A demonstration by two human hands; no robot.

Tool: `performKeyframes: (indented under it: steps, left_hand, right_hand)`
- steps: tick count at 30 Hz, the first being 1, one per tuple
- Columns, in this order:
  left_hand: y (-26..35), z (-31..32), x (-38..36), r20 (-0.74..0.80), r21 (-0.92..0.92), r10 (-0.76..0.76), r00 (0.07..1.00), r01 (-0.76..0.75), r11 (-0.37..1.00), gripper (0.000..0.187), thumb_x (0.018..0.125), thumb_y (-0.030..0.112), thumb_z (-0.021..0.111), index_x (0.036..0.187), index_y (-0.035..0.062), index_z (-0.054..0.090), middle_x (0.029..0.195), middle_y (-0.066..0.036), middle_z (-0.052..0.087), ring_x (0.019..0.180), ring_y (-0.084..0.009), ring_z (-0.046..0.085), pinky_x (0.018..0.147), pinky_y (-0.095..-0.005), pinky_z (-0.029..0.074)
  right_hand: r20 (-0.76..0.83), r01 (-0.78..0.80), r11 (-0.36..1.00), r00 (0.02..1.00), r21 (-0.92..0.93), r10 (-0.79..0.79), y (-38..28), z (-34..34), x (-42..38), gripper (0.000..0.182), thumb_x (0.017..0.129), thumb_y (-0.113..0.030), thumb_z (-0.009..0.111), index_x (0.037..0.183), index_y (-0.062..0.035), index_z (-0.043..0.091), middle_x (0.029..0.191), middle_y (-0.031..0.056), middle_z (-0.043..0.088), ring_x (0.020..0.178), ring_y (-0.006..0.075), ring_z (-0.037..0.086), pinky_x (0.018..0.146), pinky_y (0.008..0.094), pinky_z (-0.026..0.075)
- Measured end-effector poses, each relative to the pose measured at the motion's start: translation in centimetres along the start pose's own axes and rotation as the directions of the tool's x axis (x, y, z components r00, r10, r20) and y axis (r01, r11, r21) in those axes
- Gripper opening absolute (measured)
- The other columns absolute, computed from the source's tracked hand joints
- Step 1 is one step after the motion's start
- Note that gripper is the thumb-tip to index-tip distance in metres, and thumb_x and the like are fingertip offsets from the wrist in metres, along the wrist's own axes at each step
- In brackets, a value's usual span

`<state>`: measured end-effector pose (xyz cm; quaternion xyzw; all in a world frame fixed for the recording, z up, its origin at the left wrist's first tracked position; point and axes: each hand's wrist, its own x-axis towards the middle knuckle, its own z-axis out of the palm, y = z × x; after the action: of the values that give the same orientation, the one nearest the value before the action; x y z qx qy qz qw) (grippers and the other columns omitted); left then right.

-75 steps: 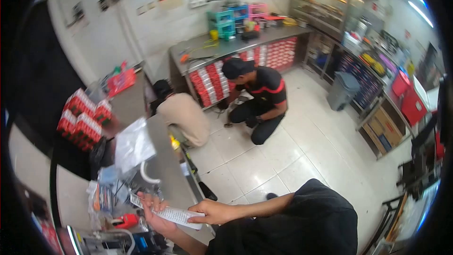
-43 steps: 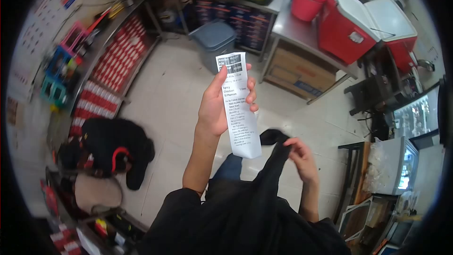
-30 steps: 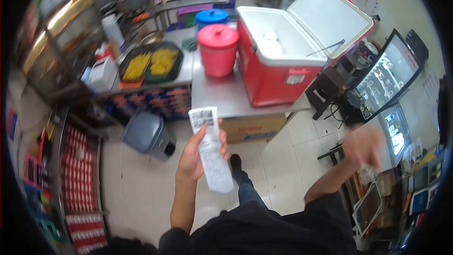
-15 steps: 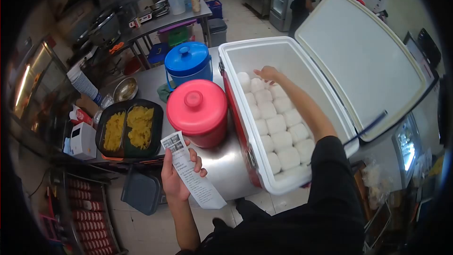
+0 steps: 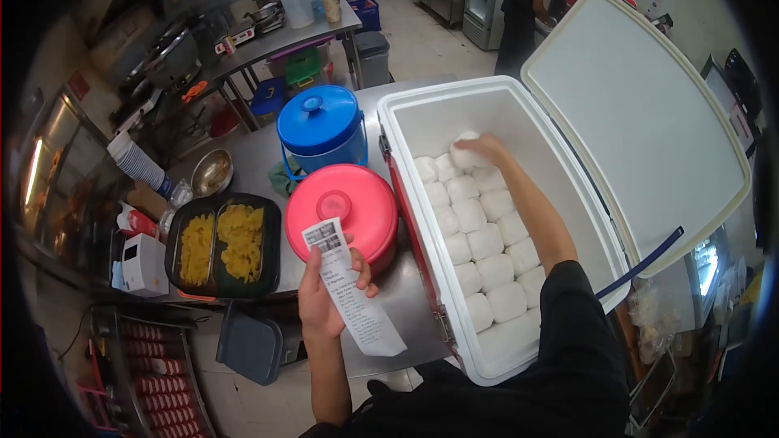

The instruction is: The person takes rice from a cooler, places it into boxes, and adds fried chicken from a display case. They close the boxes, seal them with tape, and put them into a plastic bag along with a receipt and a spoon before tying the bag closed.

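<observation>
My left hand [image 5: 323, 296] holds a long white printed receipt [image 5: 351, 300] upright in front of the pink lidded bucket [image 5: 341, 207]. My right hand [image 5: 485, 148] reaches into the open red-and-white cooler [image 5: 406, 113] and closes on a white wrapped ball [image 5: 466, 152] at the far end. Several more white wrapped balls [image 5: 487, 243] fill the cooler's floor in rows. Its white lid [image 5: 641, 113] stands open to the right.
A blue lidded bucket [image 5: 320, 126] stands behind the pink one on the steel counter [image 5: 251, 146]. A black two-part tray of yellow food [image 5: 221, 239] lies to the left, with a metal bowl [image 5: 213, 172] and cup stack [image 5: 139, 158]. A person in black [image 5: 523, 0] stands far back.
I turned from the floor area to the cooler. My right hand went into the cooler and now grips a white ball at the far end. The receipt stays in my left hand.
</observation>
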<state>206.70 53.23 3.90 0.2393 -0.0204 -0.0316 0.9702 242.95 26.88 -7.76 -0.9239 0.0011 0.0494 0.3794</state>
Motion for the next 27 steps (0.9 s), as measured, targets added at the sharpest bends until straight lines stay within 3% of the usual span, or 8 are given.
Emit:
performKeyframes:
  steps: [4, 6, 10, 12, 15, 18, 23, 27]
  left_hand:
    - [0.3, -1.3, -0.2, 0.021, -0.058, -0.020, 1.000, 0.021, 0.998, 0.047, 0.093, 0.041, 0.028, 0.120, 0.0050, 0.041, 0.085, -0.011, 0.047, 0.070, -0.0213, 0.047, 0.062, -0.0375, 0.041]
    - [0.1, -1.6, -0.2, -0.006, -0.067, -0.045, 0.999, 0.044, 0.997, 0.046, 0.094, 0.040, 0.027, 0.119, 0.0052, 0.041, 0.087, -0.011, 0.048, 0.070, -0.0218, 0.047, 0.062, -0.0380, 0.041]
    - [-1.0, -0.5, 2.2, 0.049, 0.009, -0.126, 0.991, 0.126, 0.992, 0.041, 0.093, 0.039, 0.032, 0.116, 0.0067, 0.042, 0.088, -0.010, 0.051, 0.072, -0.0207, 0.051, 0.065, -0.0367, 0.044]
    - [-1.4, 0.9, 3.2, 0.072, 0.030, -0.134, 0.988, 0.132, 0.991, 0.036, 0.093, 0.034, 0.036, 0.114, 0.0063, 0.043, 0.087, -0.009, 0.053, 0.073, -0.0187, 0.053, 0.065, -0.0339, 0.046]
    - [-1.4, 2.3, 4.5, -0.062, 0.195, -0.071, 0.996, 0.082, 0.977, 0.028, 0.091, 0.026, 0.046, 0.107, 0.0036, 0.048, 0.085, -0.008, 0.054, 0.072, -0.0171, 0.053, 0.060, -0.0323, 0.047]
    - [-1.6, 4.2, 6.5, 0.002, 0.416, 0.015, 1.000, -0.015, 0.909, 0.025, 0.090, 0.025, 0.049, 0.103, 0.0034, 0.050, 0.085, -0.008, 0.054, 0.069, -0.0154, 0.053, 0.057, -0.0289, 0.046]
    - [-3.9, 7.0, 11.1, -0.149, 0.256, -0.127, 0.981, 0.162, 0.953, 0.032, 0.084, 0.030, 0.060, 0.100, 0.0043, 0.048, 0.084, -0.007, 0.052, 0.062, -0.0127, 0.049, 0.049, -0.0245, 0.042]
    - [-5.4, 6.9, 11.9, -0.128, 0.386, -0.013, 0.992, 0.062, 0.921, 0.032, 0.082, 0.028, 0.063, 0.099, 0.0058, 0.047, 0.088, -0.007, 0.051, 0.064, -0.0118, 0.049, 0.046, -0.0237, 0.041]
  right_hand:
    - [0.131, -0.024, 0.998, 0.991, -0.053, 0.031, -3.1, -2.1, -2.3, 0.070, 0.055, -0.044, 0.077, 0.102, 0.0036, 0.059, 0.102, 0.0198, 0.058, 0.099, 0.0279, 0.055, 0.077, 0.0389, 0.045]
    - [0.213, -0.275, 0.951, 0.947, 0.142, 0.241, -5.3, -3.5, -4.8, 0.067, 0.052, -0.049, 0.076, 0.099, -0.0037, 0.061, 0.094, 0.0163, 0.059, 0.088, 0.0256, 0.056, 0.066, 0.0313, 0.043]
    - [0.263, -0.306, 0.946, 0.926, 0.102, 0.271, -4.3, -2.4, -4.0, 0.059, 0.053, -0.049, 0.076, 0.093, -0.0081, 0.062, 0.081, 0.0105, 0.058, 0.071, 0.0204, 0.053, 0.056, 0.0291, 0.039]
    - [0.345, -0.193, 0.972, 0.910, -0.136, 0.229, -5.4, -3.4, -4.1, 0.057, 0.055, -0.048, 0.076, 0.097, -0.0128, 0.061, 0.079, 0.0048, 0.054, 0.065, 0.0167, 0.046, 0.054, 0.0285, 0.037]
    - [0.398, -0.008, 0.973, 0.912, -0.232, 0.103, -9.5, -8.1, -7.3, 0.061, 0.055, -0.052, 0.074, 0.100, -0.0119, 0.061, 0.084, 0.0071, 0.058, 0.072, 0.0185, 0.052, 0.058, 0.0288, 0.041]
    - [0.511, 0.094, 0.994, 0.858, -0.048, -0.057, -14.8, -14.0, -12.8, 0.072, 0.065, -0.049, 0.070, 0.117, -0.0038, 0.050, 0.112, 0.0120, 0.055, 0.101, 0.0244, 0.054, 0.085, 0.0374, 0.042]
    - [0.564, 0.133, 0.967, 0.792, 0.218, -0.236, -16.8, -15.1, -17.8, 0.076, 0.062, -0.049, 0.072, 0.118, -0.0025, 0.050, 0.112, 0.0131, 0.055, 0.106, 0.0243, 0.050, 0.088, 0.0353, 0.038]
    - [0.493, 0.080, 0.955, 0.842, 0.287, -0.219, -15.0, -14.1, -17.8, 0.059, 0.068, -0.039, 0.072, 0.113, -0.0052, 0.054, 0.107, 0.0099, 0.057, 0.102, 0.0216, 0.053, 0.085, 0.0363, 0.042]
